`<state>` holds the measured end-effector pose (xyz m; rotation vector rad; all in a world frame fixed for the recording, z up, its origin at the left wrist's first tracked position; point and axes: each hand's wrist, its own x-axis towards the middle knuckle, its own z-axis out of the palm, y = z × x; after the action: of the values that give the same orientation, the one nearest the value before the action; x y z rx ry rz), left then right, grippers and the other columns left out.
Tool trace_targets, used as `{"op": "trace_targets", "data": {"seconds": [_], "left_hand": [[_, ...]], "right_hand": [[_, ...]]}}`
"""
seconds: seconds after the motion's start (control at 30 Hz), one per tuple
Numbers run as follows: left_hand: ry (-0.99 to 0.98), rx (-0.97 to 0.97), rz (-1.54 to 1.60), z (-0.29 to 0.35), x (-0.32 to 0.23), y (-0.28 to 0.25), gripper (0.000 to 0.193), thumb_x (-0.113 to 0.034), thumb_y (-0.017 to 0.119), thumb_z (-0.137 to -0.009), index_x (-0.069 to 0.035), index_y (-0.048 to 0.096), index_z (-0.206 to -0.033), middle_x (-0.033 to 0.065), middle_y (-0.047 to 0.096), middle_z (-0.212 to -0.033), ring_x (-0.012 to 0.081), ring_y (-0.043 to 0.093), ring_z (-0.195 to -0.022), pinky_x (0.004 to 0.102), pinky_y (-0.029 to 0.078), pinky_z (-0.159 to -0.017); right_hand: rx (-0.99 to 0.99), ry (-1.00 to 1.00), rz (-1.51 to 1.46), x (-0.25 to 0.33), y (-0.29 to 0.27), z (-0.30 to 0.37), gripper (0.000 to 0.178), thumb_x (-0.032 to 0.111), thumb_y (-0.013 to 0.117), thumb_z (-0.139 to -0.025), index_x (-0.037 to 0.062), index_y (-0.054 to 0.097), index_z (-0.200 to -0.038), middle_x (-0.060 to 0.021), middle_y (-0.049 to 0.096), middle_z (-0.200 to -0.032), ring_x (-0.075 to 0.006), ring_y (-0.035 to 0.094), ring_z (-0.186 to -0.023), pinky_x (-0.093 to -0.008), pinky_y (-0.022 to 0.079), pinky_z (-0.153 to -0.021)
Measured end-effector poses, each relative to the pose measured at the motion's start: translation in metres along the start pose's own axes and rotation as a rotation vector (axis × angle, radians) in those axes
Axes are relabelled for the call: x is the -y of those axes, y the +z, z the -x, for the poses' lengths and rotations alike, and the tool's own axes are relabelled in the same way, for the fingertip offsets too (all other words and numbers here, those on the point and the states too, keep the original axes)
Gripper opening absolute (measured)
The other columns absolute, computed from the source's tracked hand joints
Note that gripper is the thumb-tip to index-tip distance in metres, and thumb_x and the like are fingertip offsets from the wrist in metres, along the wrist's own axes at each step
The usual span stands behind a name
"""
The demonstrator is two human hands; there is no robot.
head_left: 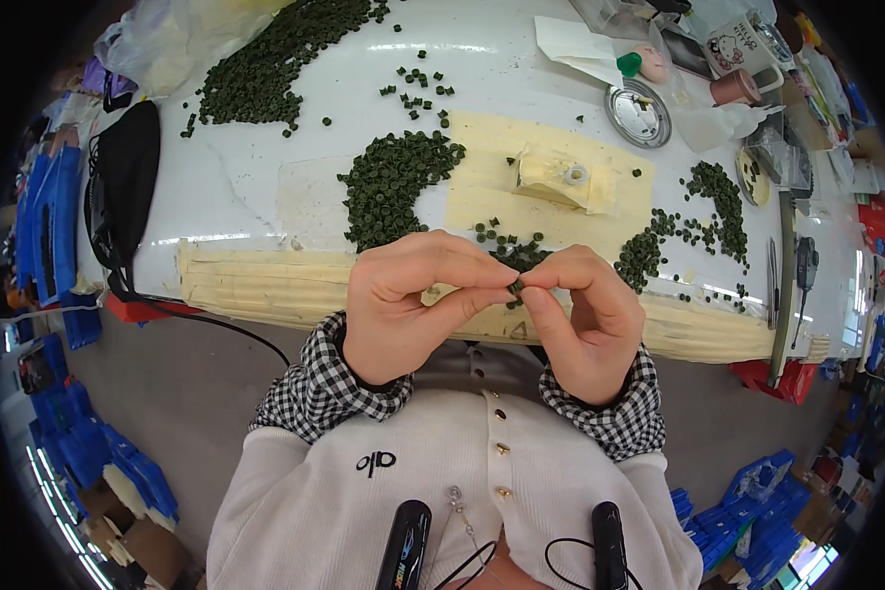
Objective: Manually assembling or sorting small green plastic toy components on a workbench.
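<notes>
Close over the table's front edge, my left hand and my right hand meet, each with thumb and forefinger pinched. Between the fingertips is a small dark green part, mostly covered by them. Just beyond the fingers lies a small heap of similar green parts. A larger green heap sits beyond my left hand, and another lies beside my right. Farther back stands a block wrapped in yellowish tape, with a translucent ring on it.
A big green pile and a plastic bag lie at the back left. At the right are a round metal dish, a white squeeze bottle and a dark-handled tool. A black cable hangs off the left front edge.
</notes>
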<state>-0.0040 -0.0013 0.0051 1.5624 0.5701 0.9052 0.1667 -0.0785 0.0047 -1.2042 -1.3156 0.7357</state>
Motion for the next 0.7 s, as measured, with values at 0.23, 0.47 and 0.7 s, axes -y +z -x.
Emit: {"op": "trace_targets", "data": {"seconds": [0.23, 0.47, 0.7], "left_hand": [[-0.063, 0.046, 0.023, 0.0005, 0.0018, -0.0023, 0.022, 0.013, 0.065, -0.078, 0.002, 0.069, -0.097, 0.0143, 0.066, -0.095, 0.0167, 0.065, -0.082, 0.0241, 0.053, -0.071], [-0.099, 0.047, 0.085, 0.0006, 0.0041, -0.0019, 0.021, 0.011, 0.064, -0.08, 0.002, 0.069, -0.099, 0.0143, 0.067, -0.095, 0.0161, 0.065, -0.08, 0.0241, 0.053, -0.071], [-0.08, 0.051, 0.05, -0.001, 0.0036, -0.0014, 0.021, 0.011, 0.066, -0.078, 0.002, 0.07, -0.097, 0.0135, 0.067, -0.093, 0.0159, 0.064, -0.08, 0.0236, 0.052, -0.07]], "right_hand": [[-0.007, -0.039, 0.046, 0.0, -0.0002, 0.0007, 0.013, -0.006, 0.068, -0.078, -0.0018, 0.064, -0.089, -0.0117, 0.065, -0.085, -0.0202, 0.062, -0.075, -0.0277, 0.049, -0.068], [-0.016, -0.065, 0.068, -0.0016, 0.0006, 0.0005, 0.014, -0.006, 0.069, -0.077, -0.0012, 0.063, -0.089, -0.0115, 0.065, -0.084, -0.0207, 0.061, -0.074, -0.0281, 0.049, -0.067], [-0.029, -0.05, 0.074, -0.0016, 0.0004, 0.0017, 0.015, -0.007, 0.069, -0.076, -0.0022, 0.063, -0.089, -0.0118, 0.065, -0.083, -0.021, 0.062, -0.075, -0.0279, 0.048, -0.068]]}}
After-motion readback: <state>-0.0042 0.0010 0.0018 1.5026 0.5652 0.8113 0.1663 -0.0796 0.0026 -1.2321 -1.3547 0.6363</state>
